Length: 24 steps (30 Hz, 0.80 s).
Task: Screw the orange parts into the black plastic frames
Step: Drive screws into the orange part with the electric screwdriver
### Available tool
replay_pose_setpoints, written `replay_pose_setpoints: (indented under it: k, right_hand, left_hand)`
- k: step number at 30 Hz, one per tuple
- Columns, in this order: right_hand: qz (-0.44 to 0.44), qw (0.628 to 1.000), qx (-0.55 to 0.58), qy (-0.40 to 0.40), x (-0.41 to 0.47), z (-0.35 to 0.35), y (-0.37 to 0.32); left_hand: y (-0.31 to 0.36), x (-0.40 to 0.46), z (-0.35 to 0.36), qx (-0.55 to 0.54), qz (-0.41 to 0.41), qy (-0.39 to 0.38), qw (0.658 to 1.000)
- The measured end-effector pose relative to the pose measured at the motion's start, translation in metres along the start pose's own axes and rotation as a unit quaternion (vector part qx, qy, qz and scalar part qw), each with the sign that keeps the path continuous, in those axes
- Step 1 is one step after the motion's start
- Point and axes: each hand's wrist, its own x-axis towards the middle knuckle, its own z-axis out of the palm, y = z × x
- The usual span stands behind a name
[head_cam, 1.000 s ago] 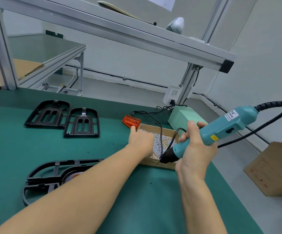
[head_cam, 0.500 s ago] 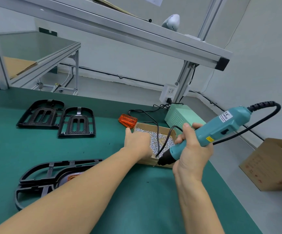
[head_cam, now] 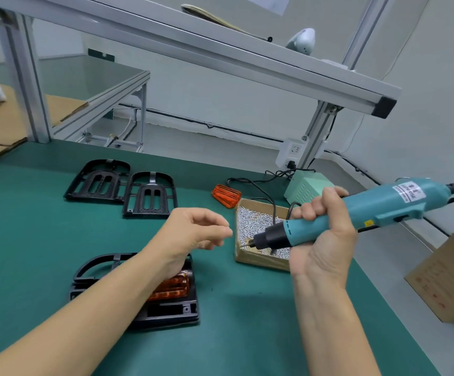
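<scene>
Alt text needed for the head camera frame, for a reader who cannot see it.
A right hand grips a teal electric screwdriver, its tip over a cardboard box of screws, on a green bench. The left hand hovers above a black frame holding an orange part; two more frames and a loose orange part lie beyond.

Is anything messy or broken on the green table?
Nothing looks broken or spilled. The screws stay inside their cardboard box. One loose orange part lies alone beside the box, not yet in a black frame. The power cord trails across the box, which is a bit untidy.
</scene>
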Motion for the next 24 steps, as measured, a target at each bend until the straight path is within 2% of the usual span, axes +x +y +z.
replay_pose_setpoints:
  k: [3, 7, 24]
  right_hand:
    - [0.019, 0.998, 0.046, -0.032, -0.008, 0.015, 0.002]
    - [0.033, 0.995, 0.07, -0.065, -0.02, 0.035, 0.007]
    - [0.042, 0.992, 0.065, -0.105, -0.039, 0.056, 0.015]
  left_hand:
    - [0.002, -0.024, -0.015, -0.079, -0.011, -0.011, 0.997]
    - [0.004, -0.046, -0.029, -0.121, -0.011, 0.0, 0.993]
    - [0.01, -0.068, -0.042, -0.13, 0.013, 0.033, 0.991]
